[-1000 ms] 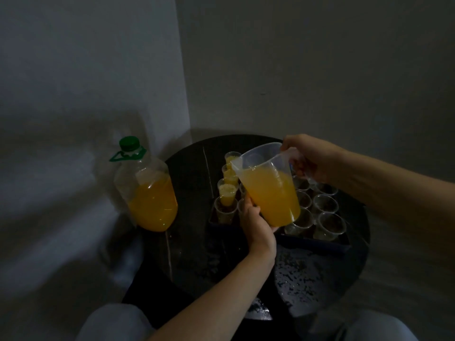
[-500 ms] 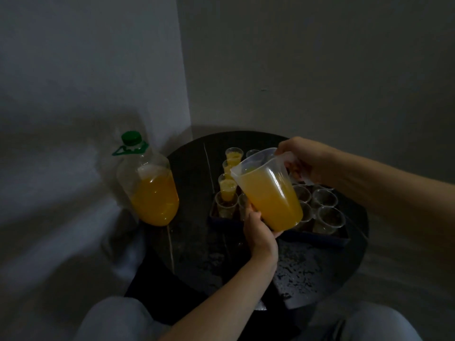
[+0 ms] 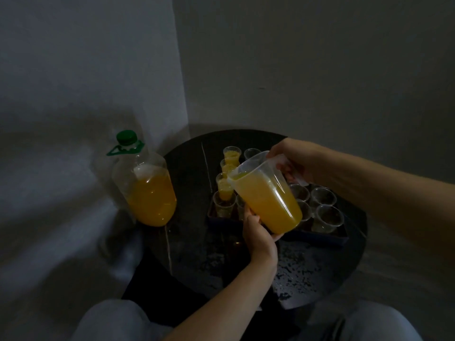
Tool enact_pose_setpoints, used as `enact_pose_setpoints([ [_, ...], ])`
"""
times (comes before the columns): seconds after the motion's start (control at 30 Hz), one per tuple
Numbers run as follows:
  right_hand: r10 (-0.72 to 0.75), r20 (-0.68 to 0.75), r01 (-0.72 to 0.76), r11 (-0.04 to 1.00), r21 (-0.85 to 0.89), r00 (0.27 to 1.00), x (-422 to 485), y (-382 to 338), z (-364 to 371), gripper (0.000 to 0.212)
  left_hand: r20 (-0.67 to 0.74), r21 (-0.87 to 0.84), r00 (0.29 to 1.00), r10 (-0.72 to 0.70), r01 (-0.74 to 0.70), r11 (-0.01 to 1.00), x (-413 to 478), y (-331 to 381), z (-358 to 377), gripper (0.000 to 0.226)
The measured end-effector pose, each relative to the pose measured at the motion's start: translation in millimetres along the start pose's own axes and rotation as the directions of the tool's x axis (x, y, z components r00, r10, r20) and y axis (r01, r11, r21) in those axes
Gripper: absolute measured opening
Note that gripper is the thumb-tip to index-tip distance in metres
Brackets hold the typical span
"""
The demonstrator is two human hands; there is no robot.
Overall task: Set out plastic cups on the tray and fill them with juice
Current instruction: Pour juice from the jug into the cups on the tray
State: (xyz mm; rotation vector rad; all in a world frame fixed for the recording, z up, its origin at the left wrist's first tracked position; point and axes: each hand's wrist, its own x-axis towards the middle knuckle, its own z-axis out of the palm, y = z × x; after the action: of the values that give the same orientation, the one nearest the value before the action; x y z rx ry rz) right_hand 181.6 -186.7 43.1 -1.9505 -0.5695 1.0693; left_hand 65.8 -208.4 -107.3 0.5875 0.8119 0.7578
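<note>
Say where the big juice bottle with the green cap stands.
In the head view the bottle stands upright at the left edge of the round table, left of the tray of cups.

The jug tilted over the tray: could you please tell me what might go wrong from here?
1. The jug is quite full and its spout wide against the small cup below, so juice could slop onto the tray.
2. The left hand props the jug's base over the closely packed empty cups and might knock one over.
</note>
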Motion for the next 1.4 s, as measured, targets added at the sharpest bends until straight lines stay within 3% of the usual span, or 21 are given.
enact_pose_setpoints([
  [0.9, 0.021, 0.042, -0.017, 0.995, -0.097, 0.999, -5, -9, -1, 0.019, -0.017, -0.043, 0.999, -0.035, 0.034, 0.999, -3, -3, 10, 0.041],
  [1.4, 0.04, 0.027, -0.037, 0.993, -0.112, 0.999, 4, -5, -4, 0.03, -0.043, -0.024, 0.999, -0.033, 0.032, 0.999, 0, -8, 12, 0.041],
])
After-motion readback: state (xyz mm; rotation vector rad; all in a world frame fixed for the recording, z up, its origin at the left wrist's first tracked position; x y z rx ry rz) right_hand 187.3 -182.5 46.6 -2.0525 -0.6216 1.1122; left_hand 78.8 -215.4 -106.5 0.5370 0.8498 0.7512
